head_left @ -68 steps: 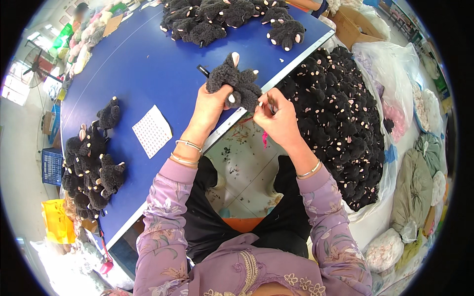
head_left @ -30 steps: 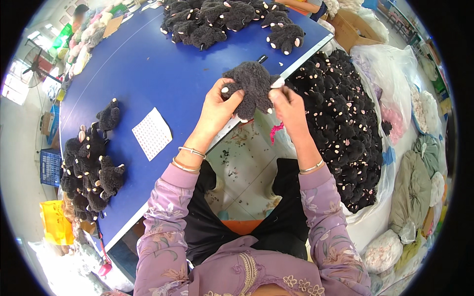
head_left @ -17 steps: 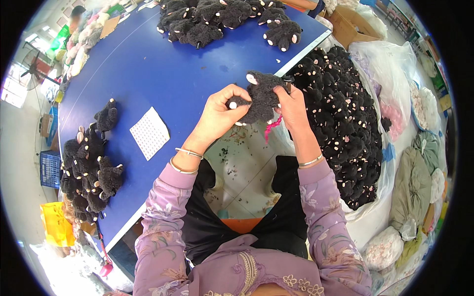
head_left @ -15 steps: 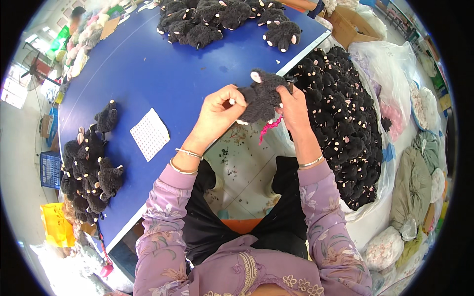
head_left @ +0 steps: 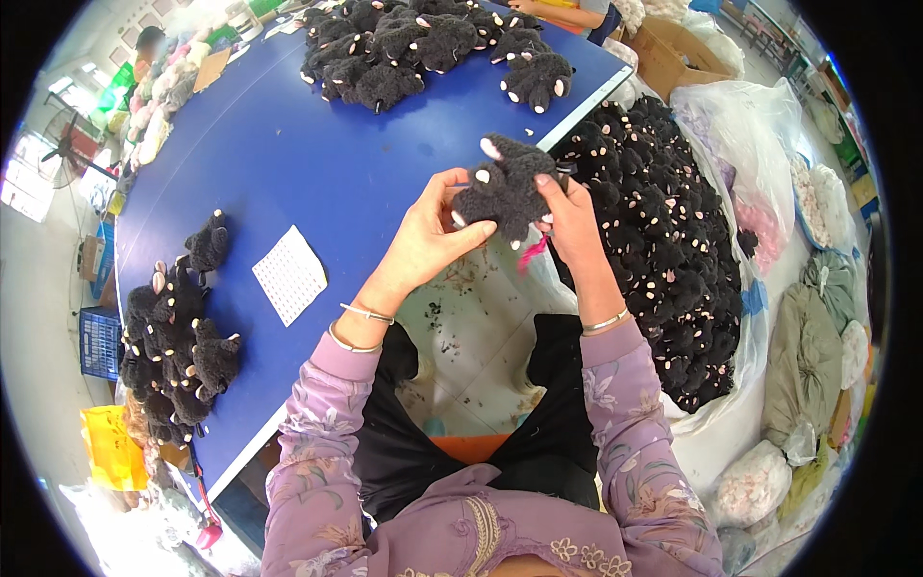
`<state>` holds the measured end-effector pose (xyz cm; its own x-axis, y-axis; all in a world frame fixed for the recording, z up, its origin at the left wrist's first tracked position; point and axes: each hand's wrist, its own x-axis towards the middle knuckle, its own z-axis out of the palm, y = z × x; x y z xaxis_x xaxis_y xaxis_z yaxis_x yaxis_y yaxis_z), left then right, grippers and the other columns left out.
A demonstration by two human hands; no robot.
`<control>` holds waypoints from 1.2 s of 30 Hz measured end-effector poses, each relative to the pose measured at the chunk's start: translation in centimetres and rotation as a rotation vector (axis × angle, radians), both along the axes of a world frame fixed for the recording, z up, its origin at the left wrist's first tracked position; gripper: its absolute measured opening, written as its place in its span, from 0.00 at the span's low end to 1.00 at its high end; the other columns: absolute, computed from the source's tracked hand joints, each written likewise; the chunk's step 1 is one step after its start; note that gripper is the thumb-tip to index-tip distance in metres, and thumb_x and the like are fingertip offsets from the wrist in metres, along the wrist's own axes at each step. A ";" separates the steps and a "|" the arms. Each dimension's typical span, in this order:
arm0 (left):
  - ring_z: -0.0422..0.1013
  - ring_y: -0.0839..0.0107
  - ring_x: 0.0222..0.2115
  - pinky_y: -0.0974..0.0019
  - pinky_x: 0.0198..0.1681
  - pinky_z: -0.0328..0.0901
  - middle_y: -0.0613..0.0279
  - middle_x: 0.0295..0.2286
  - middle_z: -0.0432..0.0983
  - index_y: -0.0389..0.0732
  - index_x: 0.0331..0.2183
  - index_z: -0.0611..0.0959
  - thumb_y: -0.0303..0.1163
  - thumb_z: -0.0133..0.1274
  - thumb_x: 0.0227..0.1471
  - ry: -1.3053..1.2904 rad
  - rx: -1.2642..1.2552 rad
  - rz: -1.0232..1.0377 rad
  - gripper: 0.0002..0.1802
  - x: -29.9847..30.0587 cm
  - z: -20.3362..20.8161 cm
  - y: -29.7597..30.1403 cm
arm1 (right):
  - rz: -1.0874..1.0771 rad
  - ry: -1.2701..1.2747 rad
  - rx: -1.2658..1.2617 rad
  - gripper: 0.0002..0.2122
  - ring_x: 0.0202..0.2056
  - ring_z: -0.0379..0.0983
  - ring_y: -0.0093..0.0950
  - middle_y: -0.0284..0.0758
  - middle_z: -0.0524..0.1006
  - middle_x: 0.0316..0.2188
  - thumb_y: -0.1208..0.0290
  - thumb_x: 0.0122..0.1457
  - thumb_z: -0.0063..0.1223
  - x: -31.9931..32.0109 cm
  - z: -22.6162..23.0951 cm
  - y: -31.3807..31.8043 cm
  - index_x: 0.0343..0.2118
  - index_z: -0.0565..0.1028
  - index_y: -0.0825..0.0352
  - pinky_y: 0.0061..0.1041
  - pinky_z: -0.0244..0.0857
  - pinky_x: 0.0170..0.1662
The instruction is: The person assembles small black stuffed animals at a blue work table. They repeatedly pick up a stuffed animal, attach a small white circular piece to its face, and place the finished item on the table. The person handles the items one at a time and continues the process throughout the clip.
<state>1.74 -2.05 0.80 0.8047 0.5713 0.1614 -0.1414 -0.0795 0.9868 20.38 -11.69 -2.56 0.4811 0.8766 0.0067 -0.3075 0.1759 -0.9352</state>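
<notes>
A black plush toy (head_left: 510,192) with pale ears and paw tips is held up between my two hands, just off the table's near right edge. My left hand (head_left: 433,226) grips its left side, thumb on the front and fingers behind. My right hand (head_left: 572,216) pinches its right side, thumb on top. A pink cord (head_left: 533,254) hangs below the toy next to my right palm. Something small and dark sticks out above my right fingers; I cannot make out what it is.
On the blue table (head_left: 279,163) lie a sheet of small stickers (head_left: 290,276), a toy pile (head_left: 173,337) at left and another (head_left: 394,48) at the far side. A big bag of black toys (head_left: 654,260) stands right. Another person's arm (head_left: 567,13) shows beyond the table.
My left hand has shifted from a pinch at the toy's edge to a wider grip around its side. The toy has turned and sits slightly lower, showing more pale paw tips.
</notes>
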 end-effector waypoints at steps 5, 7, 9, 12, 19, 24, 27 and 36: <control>0.66 0.81 0.33 0.74 0.37 0.65 0.66 0.33 0.72 0.36 0.44 0.72 0.22 0.56 0.46 0.124 0.166 0.162 0.20 -0.3 1.2 -0.6 | 0.102 -0.137 -0.070 0.12 0.30 0.70 0.15 0.29 0.76 0.31 0.65 0.58 0.54 -0.4 -0.7 0.5 0.36 0.76 0.71 0.16 0.65 0.32; 0.65 0.82 0.33 0.76 0.37 0.64 0.69 0.31 0.70 0.37 0.42 0.73 0.20 0.53 0.46 0.122 0.206 0.158 0.18 -0.6 0.7 -0.3 | 0.008 -0.095 0.091 0.12 0.29 0.70 0.15 0.28 0.76 0.30 0.65 0.58 0.54 -1.7 1.1 1.0 0.35 0.75 0.71 0.15 0.65 0.32; 0.65 0.82 0.32 0.76 0.36 0.64 0.70 0.30 0.70 0.37 0.41 0.73 0.19 0.51 0.46 0.115 0.276 0.121 0.17 -0.6 0.3 -0.2 | -0.045 -0.116 0.197 0.11 0.28 0.69 0.15 0.27 0.75 0.28 0.67 0.58 0.54 -2.0 1.9 1.1 0.34 0.75 0.72 0.15 0.65 0.34; 0.65 0.83 0.31 0.76 0.37 0.64 0.69 0.30 0.70 0.38 0.41 0.73 0.18 0.51 0.45 0.159 0.346 0.063 0.18 -0.7 0.5 -0.4 | 0.056 -0.183 0.032 0.08 0.27 0.69 0.15 0.27 0.75 0.27 0.70 0.58 0.54 -1.0 0.6 1.0 0.33 0.74 0.72 0.16 0.66 0.34; 0.71 0.72 0.31 0.72 0.37 0.65 0.63 0.31 0.75 0.37 0.33 0.77 0.14 0.47 0.44 0.107 0.514 -0.033 0.12 -0.7 0.5 -0.3 | -0.064 -0.057 0.066 0.08 0.28 0.69 0.15 0.28 0.75 0.28 0.70 0.60 0.52 0.3 0.9 0.4 0.32 0.75 0.71 0.17 0.65 0.33; 0.71 0.71 0.31 0.71 0.37 0.65 0.62 0.29 0.75 0.36 0.31 0.78 0.15 0.46 0.44 0.145 0.487 -0.041 0.10 -0.9 0.6 -0.4 | -0.051 0.005 0.071 0.08 0.29 0.69 0.14 0.27 0.75 0.28 0.70 0.59 0.54 0.1 0.8 0.7 0.32 0.76 0.70 0.17 0.65 0.34; 0.70 0.72 0.30 0.71 0.35 0.64 0.63 0.28 0.75 0.35 0.31 0.78 0.16 0.45 0.45 0.107 0.471 0.008 0.10 -1.5 0.3 0.2 | -0.065 -0.024 0.017 0.09 0.29 0.68 0.14 0.27 0.74 0.28 0.68 0.58 0.56 0.2 -1.2 1.6 0.32 0.76 0.70 0.17 0.64 0.34; 0.67 0.82 0.24 0.79 0.27 0.63 0.65 0.26 0.75 0.36 0.32 0.78 0.19 0.43 0.54 -0.045 0.253 0.615 0.08 -14.8 3.0 1.3 | 0.129 -0.144 -0.161 0.09 0.15 0.55 0.10 0.21 0.65 0.17 0.66 0.61 0.51 -1.6 -0.5 2.3 0.33 0.75 0.68 0.12 0.46 0.17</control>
<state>-13.10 -0.74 3.77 0.3336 0.8641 0.3768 -0.0374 -0.3873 0.9212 18.83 -9.34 -3.02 0.3693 0.9261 -0.0776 -0.1794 -0.0108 -0.9837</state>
